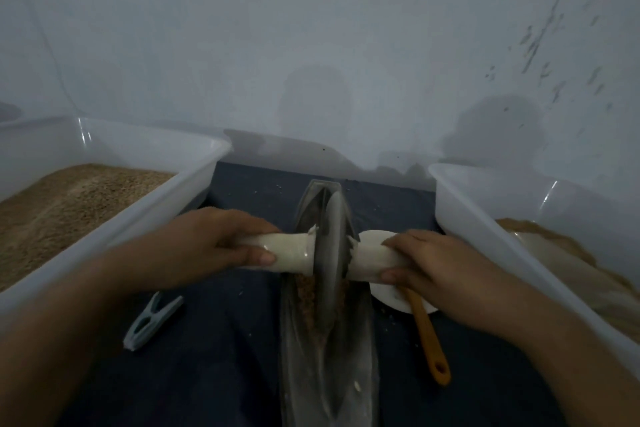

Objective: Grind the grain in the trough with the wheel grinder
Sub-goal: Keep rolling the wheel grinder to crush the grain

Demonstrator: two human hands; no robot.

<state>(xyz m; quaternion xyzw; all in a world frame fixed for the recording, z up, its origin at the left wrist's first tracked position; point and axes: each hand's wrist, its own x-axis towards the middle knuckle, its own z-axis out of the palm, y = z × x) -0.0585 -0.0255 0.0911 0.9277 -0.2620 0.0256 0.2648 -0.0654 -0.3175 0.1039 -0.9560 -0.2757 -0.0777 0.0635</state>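
The trough (325, 374), a long dark boat-shaped vessel, lies on a dark blue cloth (214, 374) and runs lengthwise away from the person toward the wall. The wheel grinder (330, 250) stands upright in the channel, near its middle. Brown grain (306, 302) lies in the channel at the foot of the wheel. The left hand (204, 246) has fingers and thumb curled round the pale handle (287, 251) on its side; the right hand (440, 270) wraps the opposite end likewise. A white bin (194, 163) of tan grain sits at left; a second white bin (460, 204) at right. A grey-green clothes peg (152, 321) lies left of the trough. A white dish (384, 295) and an orange-handled utensil (427, 336) lie right of it, partly under the right hand.
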